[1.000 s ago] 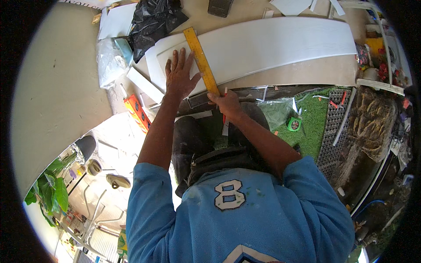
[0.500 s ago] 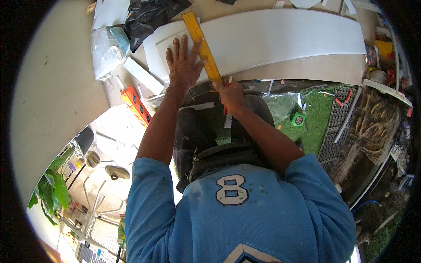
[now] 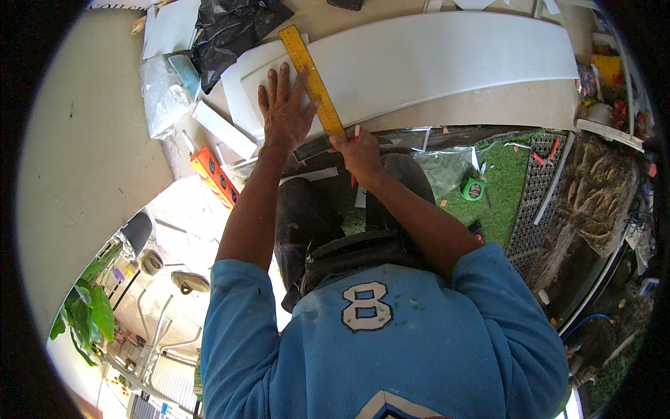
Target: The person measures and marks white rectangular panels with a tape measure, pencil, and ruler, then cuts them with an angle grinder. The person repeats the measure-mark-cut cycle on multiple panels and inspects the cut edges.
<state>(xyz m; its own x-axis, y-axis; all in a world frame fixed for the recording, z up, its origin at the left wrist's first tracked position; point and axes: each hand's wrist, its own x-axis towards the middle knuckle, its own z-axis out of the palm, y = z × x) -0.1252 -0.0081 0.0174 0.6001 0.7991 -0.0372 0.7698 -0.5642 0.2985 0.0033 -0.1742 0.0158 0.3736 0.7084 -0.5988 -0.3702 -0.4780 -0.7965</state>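
A try square with a yellow blade (image 3: pixel 314 84) lies slantwise across a long, curved white panel (image 3: pixel 447 59). Its dark stock (image 3: pixel 313 149) sits at the panel's near edge. My left hand (image 3: pixel 285 115) is spread flat on a smaller white piece (image 3: pixel 255 82), with fingers apart and the thumb side against the blade. Closed around the near end of the square is my right hand (image 3: pixel 359 155). A red pencil (image 3: pixel 356 133) sticks up out of that same hand, its lower part showing below the fingers.
An orange power strip (image 3: pixel 214 178) and a white strip (image 3: pixel 225 130) lie left of my left forearm. Black plastic (image 3: pixel 234 31) and a clear bag (image 3: pixel 164 98) are at the far left. A green tape measure (image 3: pixel 473 188) rests on artificial grass to the right, near a dark grate (image 3: pixel 534 202).
The view has shifted slightly. More of the square's dark stock shows between my hands now. Both hands keep their hold, with only slight movement.
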